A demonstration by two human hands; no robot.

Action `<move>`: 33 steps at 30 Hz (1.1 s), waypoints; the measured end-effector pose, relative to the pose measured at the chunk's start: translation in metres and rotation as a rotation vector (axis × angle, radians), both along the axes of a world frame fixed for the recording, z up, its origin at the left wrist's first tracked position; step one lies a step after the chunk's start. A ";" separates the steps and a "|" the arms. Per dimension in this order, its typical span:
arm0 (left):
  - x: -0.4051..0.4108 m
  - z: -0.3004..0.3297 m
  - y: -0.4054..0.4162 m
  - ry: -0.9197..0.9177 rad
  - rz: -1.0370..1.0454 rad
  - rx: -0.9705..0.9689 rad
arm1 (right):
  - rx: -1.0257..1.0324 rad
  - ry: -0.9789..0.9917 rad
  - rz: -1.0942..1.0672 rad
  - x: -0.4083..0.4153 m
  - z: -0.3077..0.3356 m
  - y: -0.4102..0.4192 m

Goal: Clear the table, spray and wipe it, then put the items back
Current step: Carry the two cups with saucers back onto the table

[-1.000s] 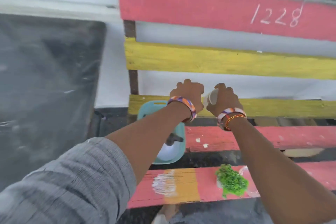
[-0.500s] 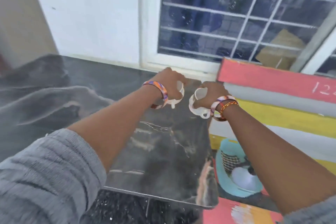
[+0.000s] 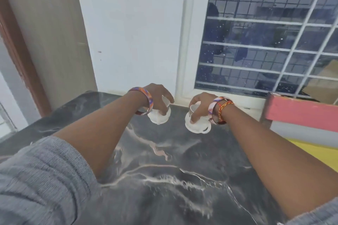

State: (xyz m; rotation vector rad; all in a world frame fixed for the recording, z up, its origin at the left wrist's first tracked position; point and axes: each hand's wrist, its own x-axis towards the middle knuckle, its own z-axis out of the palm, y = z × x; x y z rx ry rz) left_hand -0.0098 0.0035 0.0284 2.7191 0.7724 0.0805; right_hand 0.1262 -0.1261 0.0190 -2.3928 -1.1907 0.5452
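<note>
White cups, one in each hand, sit low over the far edge of the table (image 3: 164,188). The left hand (image 3: 157,97) clasps the left cup (image 3: 158,116) from above; the right hand (image 3: 200,105) holds the right cup (image 3: 196,125) with fingers hooked inside its rim. That hooked grip could likely slip, tipping the cup as it lands. Dark, white-veined marble forms the tabletop. Behind it stand a white wall, a barred window (image 3: 265,42) and a painted pallet (image 3: 301,113) at the right edge.
</note>
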 end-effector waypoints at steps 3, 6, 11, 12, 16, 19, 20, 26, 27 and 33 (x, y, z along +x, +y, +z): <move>0.000 0.010 0.039 0.027 0.009 -0.002 | 0.005 0.054 -0.004 0.000 0.006 0.040; -0.002 0.018 0.076 0.025 0.041 0.006 | 0.009 0.043 0.007 -0.005 0.014 0.074; -0.004 0.020 0.121 0.015 0.040 -0.020 | -0.028 0.001 0.012 -0.012 0.021 0.116; -0.004 0.020 0.130 0.009 0.040 -0.019 | -0.028 -0.009 0.006 -0.013 0.022 0.123; -0.007 0.018 0.173 0.023 0.028 -0.011 | -0.026 0.046 -0.044 -0.018 0.026 0.156; -0.012 0.014 0.210 0.003 0.044 -0.032 | -0.018 0.097 -0.067 -0.021 0.026 0.186; -0.015 0.012 0.224 -0.009 0.046 -0.039 | -0.008 0.102 -0.068 -0.023 0.026 0.200; -0.037 -0.015 0.329 -0.013 0.081 -0.065 | -0.029 0.081 -0.092 -0.046 0.004 0.303; -0.039 -0.020 0.343 -0.025 0.092 -0.056 | -0.026 0.074 -0.108 -0.049 -0.001 0.318; -0.051 -0.064 0.419 0.003 0.150 -0.038 | -0.072 0.044 -0.109 -0.061 -0.040 0.403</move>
